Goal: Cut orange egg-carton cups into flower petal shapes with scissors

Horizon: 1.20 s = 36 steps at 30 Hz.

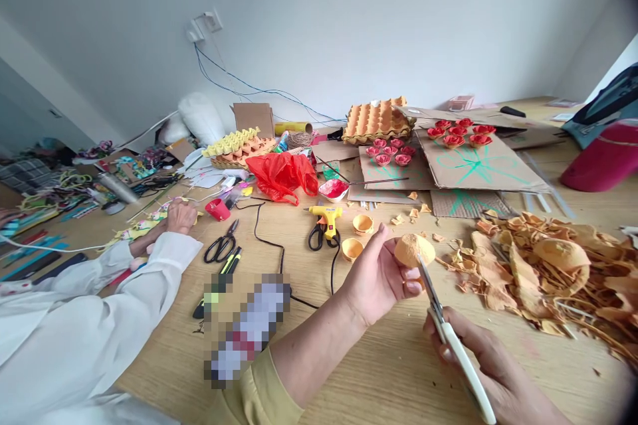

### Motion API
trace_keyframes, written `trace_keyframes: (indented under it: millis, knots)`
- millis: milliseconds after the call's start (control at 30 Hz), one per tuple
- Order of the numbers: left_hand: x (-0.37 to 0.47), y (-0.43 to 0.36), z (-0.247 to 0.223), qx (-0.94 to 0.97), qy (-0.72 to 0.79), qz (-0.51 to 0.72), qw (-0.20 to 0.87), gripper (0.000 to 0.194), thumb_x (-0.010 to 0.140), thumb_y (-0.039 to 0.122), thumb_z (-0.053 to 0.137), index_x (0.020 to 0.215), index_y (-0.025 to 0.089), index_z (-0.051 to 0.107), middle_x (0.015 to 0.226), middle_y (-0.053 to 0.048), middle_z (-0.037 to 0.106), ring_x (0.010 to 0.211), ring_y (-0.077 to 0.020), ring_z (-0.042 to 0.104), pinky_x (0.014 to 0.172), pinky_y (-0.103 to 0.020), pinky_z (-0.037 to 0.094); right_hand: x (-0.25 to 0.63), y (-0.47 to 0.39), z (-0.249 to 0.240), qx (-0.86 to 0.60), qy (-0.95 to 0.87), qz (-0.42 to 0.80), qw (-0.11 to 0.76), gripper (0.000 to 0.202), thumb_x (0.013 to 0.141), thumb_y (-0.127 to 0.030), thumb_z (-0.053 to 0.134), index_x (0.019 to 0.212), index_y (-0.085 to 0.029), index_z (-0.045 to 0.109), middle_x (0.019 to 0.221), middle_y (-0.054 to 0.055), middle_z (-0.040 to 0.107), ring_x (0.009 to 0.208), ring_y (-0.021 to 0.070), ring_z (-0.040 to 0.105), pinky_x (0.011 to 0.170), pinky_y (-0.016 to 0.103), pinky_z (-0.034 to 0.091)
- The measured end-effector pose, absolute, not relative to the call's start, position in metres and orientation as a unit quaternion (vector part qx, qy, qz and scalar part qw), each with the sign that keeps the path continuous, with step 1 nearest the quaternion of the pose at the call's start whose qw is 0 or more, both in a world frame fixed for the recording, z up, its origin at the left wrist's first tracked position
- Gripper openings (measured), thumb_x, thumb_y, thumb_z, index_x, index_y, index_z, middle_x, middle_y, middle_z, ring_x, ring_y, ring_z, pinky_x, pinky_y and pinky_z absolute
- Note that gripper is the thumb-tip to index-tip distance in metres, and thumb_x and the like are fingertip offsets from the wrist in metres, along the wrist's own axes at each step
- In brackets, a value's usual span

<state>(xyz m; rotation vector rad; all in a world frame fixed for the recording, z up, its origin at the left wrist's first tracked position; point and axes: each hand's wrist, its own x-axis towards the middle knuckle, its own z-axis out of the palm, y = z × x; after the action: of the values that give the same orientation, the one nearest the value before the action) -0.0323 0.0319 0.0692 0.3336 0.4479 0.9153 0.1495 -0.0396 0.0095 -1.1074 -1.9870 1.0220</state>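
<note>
My left hand (376, 279) pinches a small orange egg-carton cup (413, 250) and holds it up over the table. In my right hand (471, 352) is a pair of scissors (456, 345) with white handles, their blades against the cup's lower edge; whether the blades are apart cannot be made out. Two more trimmed cups, one orange cup (363, 223) and a second cup (352, 250), rest on the table just beyond my left hand. Next to them lies a yellow glue gun (326, 219) with its black cord.
Carton scraps (543, 272) are heaped at the right. Behind stand cardboard sheets (483, 169) with red paper flowers (453, 140), egg trays (376, 121), a red plastic bag (282, 176) and a bowl of red paint (333, 190). Black scissors (222, 244) lie left, near a co-worker's hand (180, 216).
</note>
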Motion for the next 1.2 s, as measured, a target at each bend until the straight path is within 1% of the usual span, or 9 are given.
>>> trace_keyframes:
  millis: [67,200,267,433,567,667,800,933,1200]
  knots:
    - [-0.03,0.028,0.07,0.18,0.21,0.445,0.852,0.045,0.071,0.054,0.076,0.086,0.014,0.061,0.072,0.0,0.059,0.058,-0.0086,0.051,0.052,-0.022,0.04,0.152,-0.038,0.005,-0.431,-0.752,0.376,0.327,0.022,0.096,-0.04,0.046,0.085,-0.024,0.058,0.076,0.001,0.064,0.068,0.0179,0.062,0.062,0.026,0.054]
    - [-0.025,0.02,0.07,0.255,0.217,0.467,0.818,0.038,0.067,0.037,0.085,0.085,0.012,0.062,0.071,0.0,0.058,0.065,-0.0081,0.053,0.056,-0.02,0.041,0.155,-0.036,0.0,-0.446,-0.75,0.344,0.347,0.017,0.096,-0.038,0.048,0.088,-0.026,0.055,0.079,0.001,0.065,0.072,0.0187,0.064,0.067,0.027,0.055]
    - [-0.022,0.016,0.068,0.279,0.226,0.469,0.807,0.037,0.067,0.034,0.085,0.085,0.012,0.062,0.073,0.0,0.059,0.065,-0.0075,0.054,0.056,-0.02,0.041,0.155,-0.034,0.0,-0.446,-0.753,0.325,0.359,0.013,0.095,-0.037,0.049,0.09,-0.026,0.056,0.08,0.001,0.066,0.075,0.0195,0.066,0.068,0.027,0.056]
    - [-0.018,0.01,0.069,0.344,0.26,0.488,0.759,0.039,0.068,0.037,0.084,0.087,0.013,0.061,0.079,-0.003,0.064,0.065,-0.0097,0.06,0.055,-0.02,0.042,0.158,-0.03,0.001,-0.442,-0.76,0.284,0.383,0.007,0.094,-0.032,0.051,0.096,-0.027,0.057,0.079,0.0,0.066,0.071,0.018,0.065,0.067,0.026,0.056]
    - [-0.016,0.006,0.073,0.428,0.242,0.504,0.71,0.033,0.074,0.038,0.079,0.082,0.012,0.06,0.074,-0.003,0.064,0.064,-0.01,0.059,0.056,-0.021,0.043,0.162,-0.028,0.0,-0.436,-0.775,0.25,0.384,0.015,0.094,-0.029,0.052,0.106,-0.026,0.059,0.084,0.001,0.067,0.072,0.0175,0.065,0.069,0.025,0.055]
    - [-0.016,0.004,0.073,0.47,0.232,0.5,0.689,0.03,0.077,0.037,0.077,0.084,0.013,0.06,0.072,-0.003,0.064,0.066,-0.0108,0.059,0.058,-0.021,0.045,0.163,-0.028,0.001,-0.426,-0.786,0.233,0.382,0.019,0.093,-0.028,0.052,0.11,-0.025,0.06,0.092,0.003,0.069,0.075,0.0171,0.066,0.073,0.025,0.055]
    - [-0.017,0.004,0.07,0.485,0.236,0.497,0.68,0.03,0.078,0.037,0.076,0.087,0.013,0.06,0.074,-0.004,0.064,0.068,-0.0113,0.06,0.058,-0.021,0.046,0.162,-0.027,0.002,-0.418,-0.787,0.252,0.378,0.02,0.094,-0.027,0.052,0.111,-0.024,0.061,0.093,0.004,0.07,0.078,0.0171,0.066,0.075,0.024,0.055]
    - [-0.017,0.005,0.071,0.48,0.24,0.503,0.677,0.032,0.079,0.039,0.075,0.086,0.013,0.059,0.075,-0.004,0.064,0.067,-0.0113,0.06,0.057,-0.021,0.047,0.16,-0.026,0.001,-0.427,-0.773,0.281,0.375,0.021,0.093,-0.031,0.052,0.109,-0.023,0.064,0.095,0.006,0.07,0.083,0.0195,0.066,0.078,0.028,0.056]
    - [-0.016,0.004,0.073,0.466,0.258,0.501,0.682,0.037,0.076,0.045,0.076,0.085,0.013,0.059,0.075,-0.004,0.064,0.067,-0.0119,0.061,0.056,-0.021,0.047,0.164,-0.027,-0.003,-0.436,-0.76,0.319,0.362,0.024,0.093,-0.036,0.052,0.109,-0.022,0.065,0.096,0.006,0.069,0.084,0.021,0.064,0.08,0.031,0.055]
